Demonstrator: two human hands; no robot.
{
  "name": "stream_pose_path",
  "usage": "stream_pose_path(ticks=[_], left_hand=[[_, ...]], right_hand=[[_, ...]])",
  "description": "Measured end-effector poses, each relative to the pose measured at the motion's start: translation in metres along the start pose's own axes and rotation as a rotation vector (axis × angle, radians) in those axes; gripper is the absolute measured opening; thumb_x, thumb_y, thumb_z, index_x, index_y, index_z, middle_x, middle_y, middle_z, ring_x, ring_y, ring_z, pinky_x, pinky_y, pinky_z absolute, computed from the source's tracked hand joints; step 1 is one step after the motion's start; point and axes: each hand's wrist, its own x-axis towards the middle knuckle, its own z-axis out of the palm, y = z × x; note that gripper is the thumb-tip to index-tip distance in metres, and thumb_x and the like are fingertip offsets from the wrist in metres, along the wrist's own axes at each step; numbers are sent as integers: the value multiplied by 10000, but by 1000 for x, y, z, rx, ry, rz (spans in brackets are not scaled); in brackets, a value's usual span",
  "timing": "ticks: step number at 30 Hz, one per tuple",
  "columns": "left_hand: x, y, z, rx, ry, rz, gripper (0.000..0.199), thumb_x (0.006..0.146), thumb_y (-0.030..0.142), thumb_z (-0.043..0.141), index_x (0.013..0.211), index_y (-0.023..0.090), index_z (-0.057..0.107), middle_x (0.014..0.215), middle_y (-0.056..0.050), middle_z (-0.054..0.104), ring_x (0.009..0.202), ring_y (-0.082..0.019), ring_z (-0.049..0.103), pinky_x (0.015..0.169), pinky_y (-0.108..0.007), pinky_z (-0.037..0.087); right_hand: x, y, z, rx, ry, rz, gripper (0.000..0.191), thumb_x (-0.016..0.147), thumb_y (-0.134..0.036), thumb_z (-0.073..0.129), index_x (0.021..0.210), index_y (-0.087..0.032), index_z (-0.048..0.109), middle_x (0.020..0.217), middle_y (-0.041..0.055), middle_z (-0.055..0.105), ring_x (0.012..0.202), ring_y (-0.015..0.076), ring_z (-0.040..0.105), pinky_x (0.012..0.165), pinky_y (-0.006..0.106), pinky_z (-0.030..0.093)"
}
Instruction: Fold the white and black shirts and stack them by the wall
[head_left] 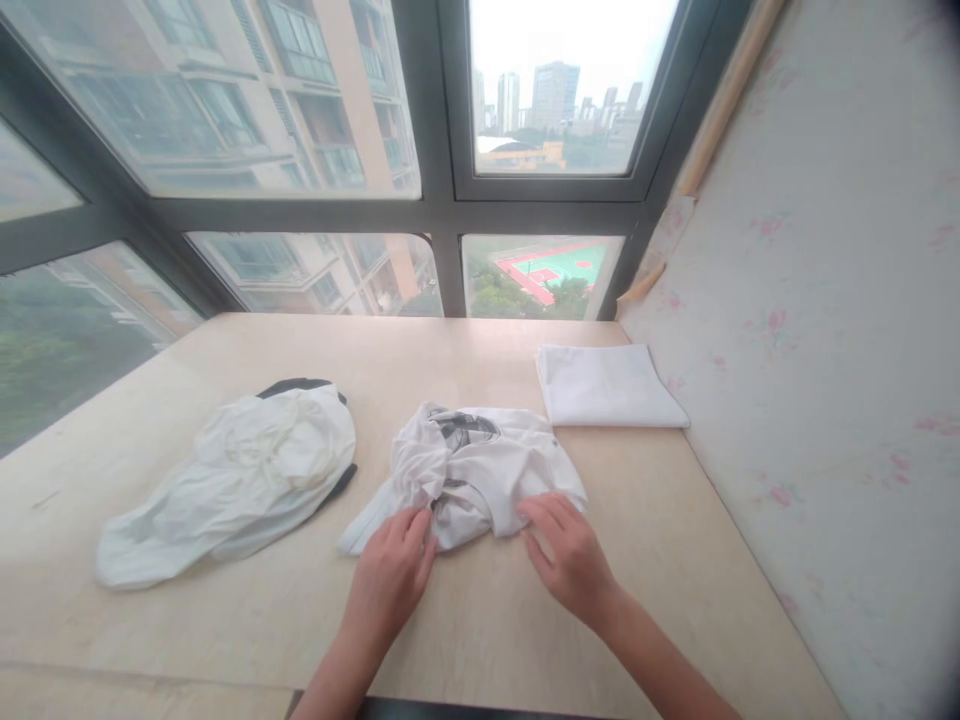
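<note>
A crumpled white T-shirt (517,465) with a dark grey print lies bunched on the light wooden surface in front of me. At its near left edge, my left hand (396,565) has its fingers closed on the cloth, and the fingertips are partly hidden in the folds. My right hand (570,555) is at the near right edge, fingers curled over the fabric and thumb below. The left part of the shirt is gathered in a twisted bunch, while the right part lies flatter.
To the left lies another crumpled white garment (247,480) with black parts at its edge. A folded white cloth (607,385) rests at the back right by the flowered wall (810,330). Dark window frames (300,215) border the wooden surface (480,630) at the back.
</note>
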Motion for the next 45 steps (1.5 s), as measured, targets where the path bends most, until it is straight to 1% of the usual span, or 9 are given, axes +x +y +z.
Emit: stream_pose_path(ticks=[5, 10, 15, 21, 28, 33, 36, 40, 45], left_hand=[[-7, -22, 8, 0, -68, -28, 445, 873, 286, 573, 1305, 181, 561, 1240, -133, 654, 1059, -289, 662, 831, -386, 563], [-15, -40, 2, -91, -47, -113, 271, 935, 228, 448, 1113, 205, 652, 1059, -67, 747, 920, -226, 719, 790, -332, 569], [-8, -57, -17, -183, 128, -246, 259, 969, 308, 455, 1069, 200, 669, 1045, -60, 752, 965, -213, 715, 832, -306, 556], [22, -48, -53, -317, 252, -174, 245, 967, 293, 493, 1087, 195, 683, 1069, -68, 742, 986, -203, 702, 883, -299, 536], [65, -27, -108, -350, 377, 5, 216, 934, 184, 559, 1112, 200, 680, 1017, -49, 734, 971, -183, 666, 892, -314, 525], [105, -16, -136, -345, 429, 159, 203, 922, 142, 564, 1005, 215, 734, 979, -36, 752, 961, -186, 628, 901, -351, 525], [136, -5, -124, -322, 461, 172, 217, 927, 144, 554, 975, 228, 748, 987, -17, 762, 973, -199, 594, 906, -370, 522], [157, 10, -80, -267, 294, 156, 295, 915, 116, 517, 1134, 206, 693, 1231, -59, 687, 1088, -239, 569, 945, -423, 509], [97, 9, -38, -356, 58, -198, 278, 916, 243, 507, 1175, 211, 605, 1156, -76, 648, 829, -170, 659, 731, -312, 536]], right_hand=[[8, -11, 39, -168, -229, 12, 548, 817, -235, 669, 1347, -194, 534, 1367, 139, 569, 1254, 336, 506, 1004, 506, 474], [12, 10, 46, -166, -198, 107, 394, 892, -78, 442, 1214, -191, 638, 1131, 107, 698, 1044, 245, 643, 891, 385, 520], [22, 15, 7, 106, -97, 319, 267, 945, -242, 464, 1083, -186, 685, 971, 64, 725, 837, 185, 665, 768, 294, 516], [42, -10, -56, 398, -73, 462, 303, 926, -417, 537, 1048, -181, 680, 653, -26, 513, 596, 118, 464, 574, 234, 398], [46, -31, -113, 679, -171, 626, 400, 880, -532, 612, 1083, -189, 652, 662, -19, 485, 562, 107, 404, 491, 218, 304], [40, -56, -140, 863, -379, 598, 392, 801, -552, 719, 974, -201, 691, 676, -4, 527, 571, 101, 436, 486, 205, 331], [44, -78, -123, 975, -417, 510, 393, 789, -542, 731, 1021, -227, 702, 803, 23, 606, 663, 122, 523, 552, 215, 416], [48, -90, -57, 772, -360, 469, 290, 823, -365, 699, 1084, -238, 703, 921, 31, 664, 775, 146, 590, 705, 257, 503], [37, -73, 5, 812, -606, 489, 341, 793, -203, 665, 1133, -226, 688, 1037, 41, 712, 813, 151, 668, 757, 273, 545]])
